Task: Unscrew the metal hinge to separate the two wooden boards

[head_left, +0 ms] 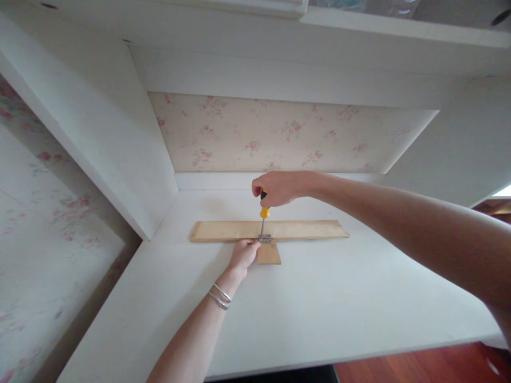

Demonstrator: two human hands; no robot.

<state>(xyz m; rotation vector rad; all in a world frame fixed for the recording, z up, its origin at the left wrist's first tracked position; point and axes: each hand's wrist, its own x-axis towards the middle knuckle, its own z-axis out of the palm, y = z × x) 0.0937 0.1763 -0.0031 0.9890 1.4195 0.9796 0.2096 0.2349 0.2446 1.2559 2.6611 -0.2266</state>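
Right hand above left hand

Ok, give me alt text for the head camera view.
The person's right hand holds a yellow-and-black screwdriver, its tip at a metal hinge where a long wooden board meets a smaller wooden piece. The left hand, silver bangles at its wrist, is beside the hinge; board and piece lie on a white surface.
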